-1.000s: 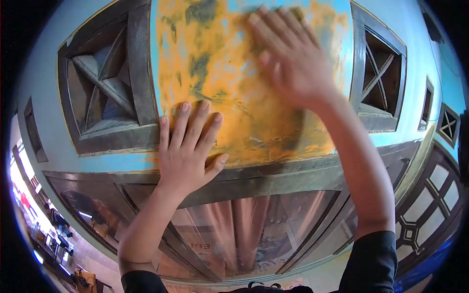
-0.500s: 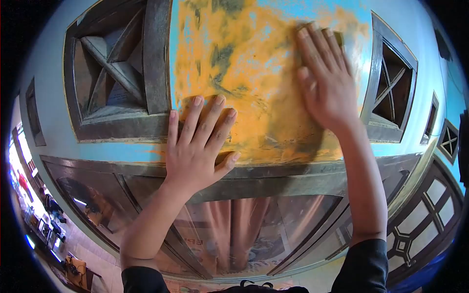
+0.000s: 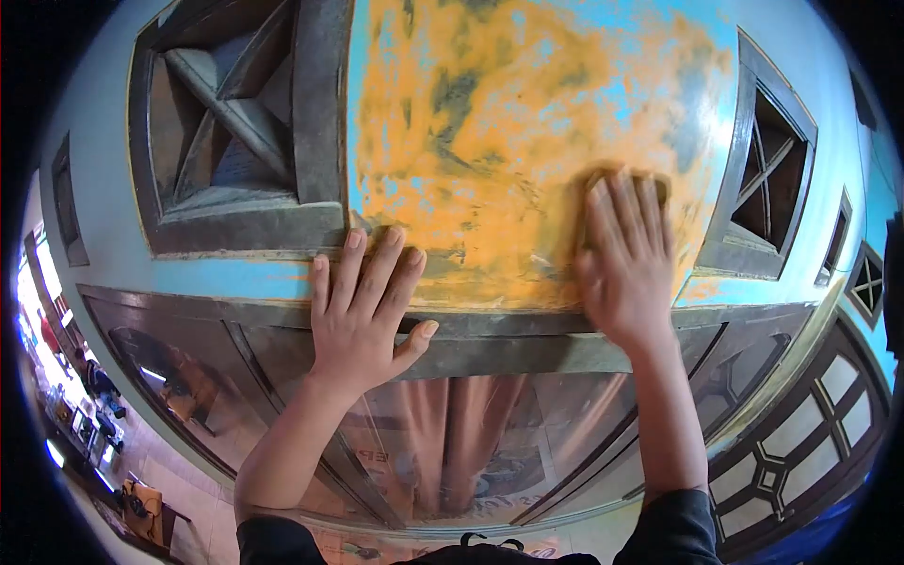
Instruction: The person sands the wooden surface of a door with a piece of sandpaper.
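Observation:
My left hand [image 3: 363, 315] lies with fingers spread on the wall, at the lower left corner of an orange and blue patch [image 3: 490, 217] and over the dark wooden frame below it. Nothing is in that hand. My right hand [image 3: 629, 259] presses a small dark pad [image 3: 665, 191] flat against the lower right part of the patch. The pad's edges show around the fingertips, and most of it is hidden under the fingers, which are slightly blurred. Dark smudges mark the orange surface.
Dark wooden vents with crossed bars flank the patch, one at left [image 3: 231, 104] and one at right [image 3: 767, 169]. Below are glass panes with a pinkish curtain [image 3: 447, 443] behind. A door [image 3: 800, 443] stands at right, and a brown chair [image 3: 143, 508] at lower left.
My right hand and the pad have moved down the patch. My left hand has shifted slightly down and left on the wall. The view has shifted a little.

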Demonstrator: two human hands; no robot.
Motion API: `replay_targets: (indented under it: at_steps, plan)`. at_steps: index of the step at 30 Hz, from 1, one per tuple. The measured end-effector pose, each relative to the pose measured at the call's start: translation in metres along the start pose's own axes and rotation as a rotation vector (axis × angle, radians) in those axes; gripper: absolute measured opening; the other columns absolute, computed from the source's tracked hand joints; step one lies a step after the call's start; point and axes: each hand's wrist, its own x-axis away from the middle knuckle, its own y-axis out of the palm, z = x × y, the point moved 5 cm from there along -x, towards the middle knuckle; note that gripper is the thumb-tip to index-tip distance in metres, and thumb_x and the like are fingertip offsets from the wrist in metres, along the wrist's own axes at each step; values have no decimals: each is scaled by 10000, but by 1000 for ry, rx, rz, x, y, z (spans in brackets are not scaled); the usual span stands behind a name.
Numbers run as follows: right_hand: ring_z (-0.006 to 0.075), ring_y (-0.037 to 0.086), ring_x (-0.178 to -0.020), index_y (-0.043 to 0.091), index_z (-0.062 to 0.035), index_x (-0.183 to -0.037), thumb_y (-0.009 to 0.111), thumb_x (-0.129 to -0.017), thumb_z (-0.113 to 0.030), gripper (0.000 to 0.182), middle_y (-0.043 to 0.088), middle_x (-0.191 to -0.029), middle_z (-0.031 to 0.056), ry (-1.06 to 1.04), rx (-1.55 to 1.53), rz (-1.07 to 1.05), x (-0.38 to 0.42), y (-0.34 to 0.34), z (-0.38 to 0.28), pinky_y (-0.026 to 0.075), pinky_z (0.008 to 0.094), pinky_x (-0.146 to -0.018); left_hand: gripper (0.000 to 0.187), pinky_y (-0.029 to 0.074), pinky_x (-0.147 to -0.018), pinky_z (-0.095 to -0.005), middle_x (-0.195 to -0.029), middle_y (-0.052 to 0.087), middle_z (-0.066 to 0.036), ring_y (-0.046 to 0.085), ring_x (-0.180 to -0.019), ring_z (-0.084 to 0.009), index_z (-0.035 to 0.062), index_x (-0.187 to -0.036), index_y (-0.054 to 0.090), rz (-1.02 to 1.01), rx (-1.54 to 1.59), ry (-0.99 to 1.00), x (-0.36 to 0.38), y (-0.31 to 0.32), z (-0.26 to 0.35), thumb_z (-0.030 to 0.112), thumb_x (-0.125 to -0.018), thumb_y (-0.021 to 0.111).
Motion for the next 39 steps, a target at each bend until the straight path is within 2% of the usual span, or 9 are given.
replay_targets:
  at_steps: [2,8,15,20,24,27,30,37,39]
  plan:
    - [348,306,-1502,427,-177,-1540,592,-928,-301,645,386,-1607,95,104,-12,138,-23,-5,6,180,537,-1216,695,77,-1213,-622,-1621,342,-146,223,-1523,-408,114,-1536,420,-6,18,-21,0,0,1,556,-1000,417]
    - [370,286,-1509,454,-155,-1519,587,-945,-320,612,375,-1608,127,-29,-189,-113,32,20,-81,159,575,-1218,692,64,-1208,-635,-1621,344,-141,227,-1521,-413,123,-1536,422,24,42,-78,8,4,3,560,-1000,415]
    - [436,231,-1515,417,-94,-1537,561,-959,-268,620,313,-1625,196,343,-136,88,44,8,-25,145,604,-1208,686,58,-1211,-634,-1612,363,-143,233,-1520,-404,115,-1518,450,85,49,-81,17,10,3,542,-982,453]
    - [433,250,-1512,466,-104,-1508,588,-937,-311,620,338,-1614,191,158,-210,-121,66,26,-86,165,605,-1206,670,74,-1208,-636,-1599,386,-144,252,-1513,-407,109,-1495,481,112,46,-83,17,10,4,536,-980,450]
    - [452,230,-1512,443,-71,-1516,539,-974,-229,572,324,-1614,214,296,-152,86,64,22,-43,141,606,-1215,657,88,-1208,-634,-1583,412,-146,270,-1505,-414,106,-1473,510,137,41,-90,17,11,4,533,-978,450]
    - [458,225,-1512,418,-74,-1532,558,-955,-170,601,301,-1626,211,361,-167,91,44,15,-50,148,610,-1211,652,93,-1207,-632,-1580,415,-153,272,-1503,-422,101,-1475,505,158,56,-91,15,10,6,521,-980,450]
    - [449,231,-1513,439,-106,-1526,582,-942,-239,615,317,-1625,187,190,-260,-38,53,23,-90,172,596,-1208,656,94,-1206,-631,-1575,420,-162,273,-1501,-429,98,-1480,500,148,52,-84,15,9,5,518,-979,453]
    - [436,238,-1514,480,-115,-1502,585,-960,-436,639,359,-1599,202,364,-234,95,49,18,-73,161,607,-1200,652,84,-1206,-629,-1579,413,-171,273,-1496,-447,95,-1466,513,172,33,-73,15,11,6,521,-978,445]
    - [435,243,-1512,480,-115,-1502,612,-933,-493,696,356,-1601,198,255,-222,-10,53,26,-97,165,613,-1195,657,84,-1205,-628,-1580,412,-172,272,-1497,-446,97,-1475,506,160,31,-73,16,12,6,522,-978,445]
